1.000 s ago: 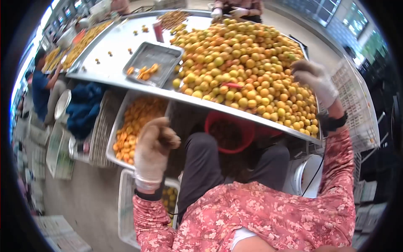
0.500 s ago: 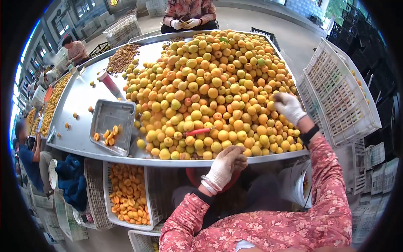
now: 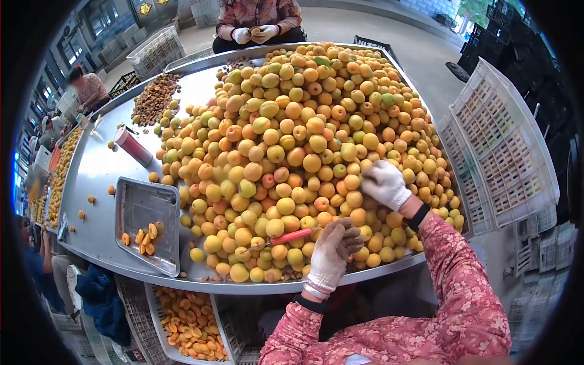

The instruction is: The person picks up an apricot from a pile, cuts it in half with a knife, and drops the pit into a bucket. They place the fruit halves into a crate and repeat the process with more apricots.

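A large heap of apricots [image 3: 277, 152] covers much of the metal table. My left hand [image 3: 331, 252], in a white glove with stained fingers, is at the near edge of the heap. Its fingers are loosely bent and somewhat apart, with nothing visible in them. Just left of its fingertips, a red-handled tool [image 3: 293, 236] with thin metal ends lies on the fruit. My right hand [image 3: 386, 185], also gloved, is over the heap's right side, touching or very close to the apricots. Its fingers curl down and are blurred, so any fruit in them is hidden.
A metal tray [image 3: 148, 207] with several apricot halves stands left of the heap, near a red tumbler [image 3: 134, 146]. Pits [image 3: 155, 100] lie farther back. Below the table edge is a crate [image 3: 219, 313] of halves. White crates [image 3: 505, 146] stand right; a co-worker [image 3: 258, 21] sits opposite.
My right hand has moved left and nearer across the heap. My left hand has come over the table edge onto the fruit, beside the red-handled tool. The view has shifted.
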A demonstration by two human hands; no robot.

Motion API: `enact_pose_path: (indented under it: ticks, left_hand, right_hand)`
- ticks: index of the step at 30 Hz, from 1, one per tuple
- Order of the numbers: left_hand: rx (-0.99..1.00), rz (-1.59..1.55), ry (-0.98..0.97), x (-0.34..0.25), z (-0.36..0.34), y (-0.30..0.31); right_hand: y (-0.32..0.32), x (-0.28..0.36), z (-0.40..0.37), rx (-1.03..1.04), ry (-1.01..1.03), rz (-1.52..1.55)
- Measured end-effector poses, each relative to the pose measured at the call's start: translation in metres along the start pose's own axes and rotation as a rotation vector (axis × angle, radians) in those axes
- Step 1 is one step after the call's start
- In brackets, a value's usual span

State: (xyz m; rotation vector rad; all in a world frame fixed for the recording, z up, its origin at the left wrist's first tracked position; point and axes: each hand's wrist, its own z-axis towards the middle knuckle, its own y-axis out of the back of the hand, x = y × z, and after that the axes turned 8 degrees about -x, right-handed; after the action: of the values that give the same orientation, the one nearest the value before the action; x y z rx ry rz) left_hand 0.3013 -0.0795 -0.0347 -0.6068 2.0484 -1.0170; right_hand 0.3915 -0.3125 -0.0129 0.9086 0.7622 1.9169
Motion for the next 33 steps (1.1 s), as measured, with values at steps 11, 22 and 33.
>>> enact_pose_path:
  ticks: [11, 22, 33]
  left_hand:
    - [0.041, 0.02, 0.014, -0.007, 0.006, -0.001]
    - [0.038, -0.146, -0.073, 0.002, 0.016, 0.012]
    - [-0.011, -0.051, -0.007, -0.014, 0.004, 0.008]
  right_hand:
    - [0.009, 0.008, 0.004, 0.246, 0.068, -0.164]
    - [0.033, 0.056, 0.035, 0.097, 0.195, 0.0]
    - [0.035, -0.003, 0.027, 0.107, 0.048, -0.563]
